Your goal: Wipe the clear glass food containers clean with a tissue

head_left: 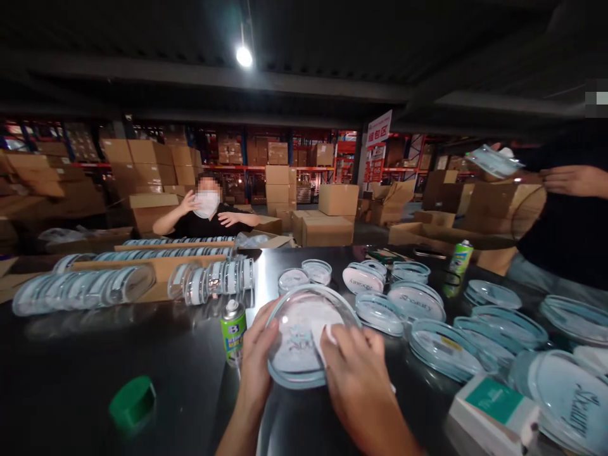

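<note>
In the middle of the head view, my left hand [259, 348] grips the left edge of a clear oval plastic case [297, 373] with pale-blue rims and dark lettering. My right hand [356, 367] is closed, pinching a white wipe [325, 329] against the front of that case. The case is tilted up towards me above the dark metal table. Just left of my left hand stands a green spray can [232, 332]. A green round cap [133, 402] lies further left on the table.
Similar oval cases [418, 301] are spread over the table's right side, near a white-and-green tissue box [494, 411]. Rows of cases [80, 288] stand at left. Another spray can [458, 266] is at right. One person [204, 209] sits opposite; another person [565, 209] stands at right.
</note>
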